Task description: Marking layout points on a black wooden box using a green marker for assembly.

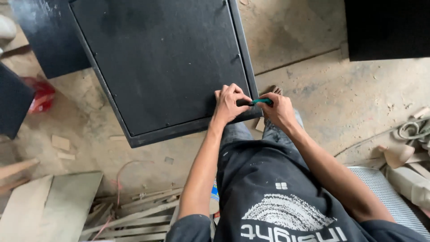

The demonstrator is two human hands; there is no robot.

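Observation:
A large black framed panel (161, 58) lies tilted over the dusty floor in front of me. My left hand (229, 104) presses on its near right corner, fingers curled around the front end of a tool. My right hand (278, 110) grips the green handle of that tool (261, 101), which looks like a screwdriver lying sideways along the panel's edge. The tool's tip is hidden under my left fingers. Both hands touch at the corner, just above my knees.
Wooden strips and a grey board (58, 206) lie at lower left. A red bag (41, 96) sits at the left beside another dark panel (11, 105). Coiled cord and wood scraps (412, 134) lie at right. A black board (387, 27) stands upper right.

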